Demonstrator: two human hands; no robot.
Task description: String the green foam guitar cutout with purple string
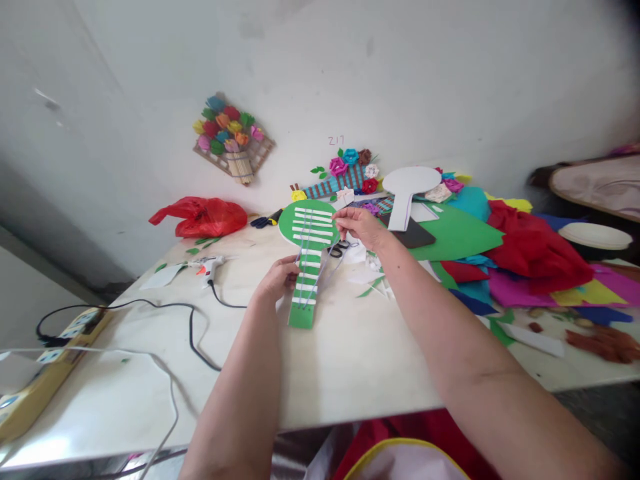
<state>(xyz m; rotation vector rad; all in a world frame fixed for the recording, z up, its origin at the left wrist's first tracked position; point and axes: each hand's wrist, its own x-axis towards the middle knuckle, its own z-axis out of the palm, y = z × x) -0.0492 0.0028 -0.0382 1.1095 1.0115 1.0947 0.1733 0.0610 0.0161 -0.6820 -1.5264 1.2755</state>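
Holding green cutout (313, 223), left hand (280, 278) pinching stem (301, 315), right hand (362, 227) pinched at round head, pot (240, 168) holding flowers (223, 121)

Green guitar-shaped cutout (311, 258) had its round end toward the wall, white strips (306, 289) stuck crosswise, and purple string (325, 275) hanging kinda slack, though its ends looked too blurry to trace.

Bare forearms (250, 393) reach forward — left hand (278, 279) curled, right hand (364, 227) higher, fingertips pinched.
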